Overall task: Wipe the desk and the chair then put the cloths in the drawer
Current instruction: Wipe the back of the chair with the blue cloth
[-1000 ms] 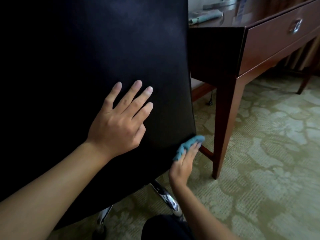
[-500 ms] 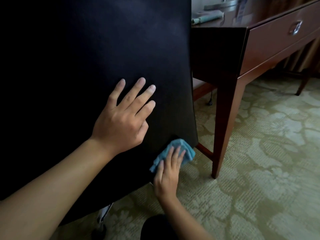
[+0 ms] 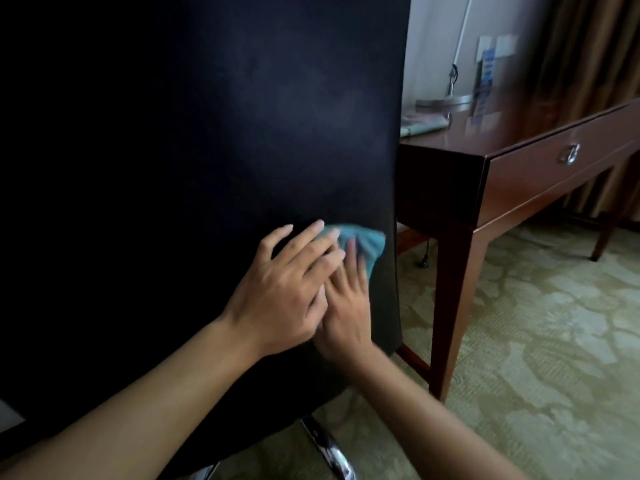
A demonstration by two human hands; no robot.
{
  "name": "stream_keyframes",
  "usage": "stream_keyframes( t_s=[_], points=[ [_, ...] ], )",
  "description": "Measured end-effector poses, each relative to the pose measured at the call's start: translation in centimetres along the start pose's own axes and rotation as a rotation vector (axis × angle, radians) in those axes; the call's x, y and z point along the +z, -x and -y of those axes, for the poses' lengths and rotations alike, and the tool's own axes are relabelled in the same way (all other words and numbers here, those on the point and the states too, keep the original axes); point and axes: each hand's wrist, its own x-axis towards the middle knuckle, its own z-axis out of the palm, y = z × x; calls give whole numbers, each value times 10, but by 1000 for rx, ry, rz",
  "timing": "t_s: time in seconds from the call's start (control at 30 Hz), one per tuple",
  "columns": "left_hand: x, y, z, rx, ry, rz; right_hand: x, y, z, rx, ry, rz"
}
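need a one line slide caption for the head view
Right hand presses a blue cloth against the black chair back, left hand overlapping it, beside a wooden desk.

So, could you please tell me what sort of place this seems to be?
Probably a hotel room: a polished wooden desk with a drawer, patterned carpet, heavy curtains, and a black office chair being wiped with a blue cloth.
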Motion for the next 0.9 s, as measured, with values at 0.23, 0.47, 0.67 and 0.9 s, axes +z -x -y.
stream_keyframes(
  t_s=[0.23, 0.47, 0.67, 0.9],
  points=[
    [-39, -65, -13, 10, 6, -116, 9, -29, -16, 577, -118, -242],
    [-24, -55, -8, 72, -20, 88, 23, 82, -32, 1071, -258, -90],
    [-13, -52, -13, 116, -22, 136, 19, 93, -58, 1250, -412, -129],
    [6, -56, -16, 88, -21, 206, 13, 48, -53, 1071, -336, -185]
  ],
)
